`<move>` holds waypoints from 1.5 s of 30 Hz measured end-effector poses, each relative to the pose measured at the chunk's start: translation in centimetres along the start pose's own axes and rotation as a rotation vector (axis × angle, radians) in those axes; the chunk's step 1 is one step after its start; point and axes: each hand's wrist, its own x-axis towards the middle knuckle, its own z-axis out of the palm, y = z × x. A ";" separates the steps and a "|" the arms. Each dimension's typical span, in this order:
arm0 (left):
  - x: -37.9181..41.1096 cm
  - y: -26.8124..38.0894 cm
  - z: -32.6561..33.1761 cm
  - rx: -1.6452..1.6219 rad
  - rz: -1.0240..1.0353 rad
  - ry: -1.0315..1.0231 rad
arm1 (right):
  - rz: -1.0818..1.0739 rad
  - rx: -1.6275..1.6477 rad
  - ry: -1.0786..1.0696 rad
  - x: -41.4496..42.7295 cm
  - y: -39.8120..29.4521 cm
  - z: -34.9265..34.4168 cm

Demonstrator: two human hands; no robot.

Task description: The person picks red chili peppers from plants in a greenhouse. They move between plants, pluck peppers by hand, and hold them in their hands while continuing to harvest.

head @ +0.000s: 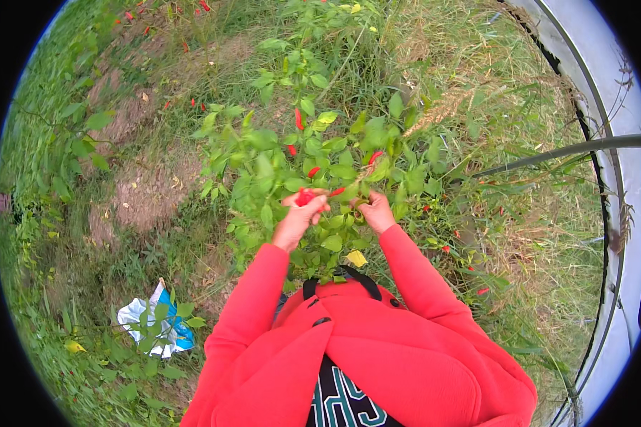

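Note:
My left hand (298, 219) is closed around several red chili peppers (304, 197), which show between the thumb and fingers. Another red chili (337, 191) points out just right of that hand; whether it is held or hangs on the plant, I cannot tell. Among the leaves of the chili plant (331, 243), my right hand (378, 213) has its fingers curled, and foliage hides what is between the fingertips. More ripe chilies hang above the hands: one upright red chili (298, 119), a short one (313, 172) and one at the upper right (375, 157).
A white and blue plastic sack (163, 323) lies on the ground at lower left. Chilies on low plants (446, 248) grow at right. A curved pole (566, 152) runs to the white plastic sheeting (627, 213) along the right edge. Bare soil (149, 197) shows at left.

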 end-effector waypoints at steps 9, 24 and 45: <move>0.5 -1.7 2.2 0.413 0.353 0.137 | -0.090 -0.292 0.105 1.4 4.8 0.1; -0.8 -1.5 0.0 0.042 0.003 0.106 | -0.262 -0.405 -0.330 3.9 2.3 0.8; -0.4 -1.8 0.6 0.064 0.057 0.189 | -0.079 -0.411 -0.301 8.0 7.7 -0.5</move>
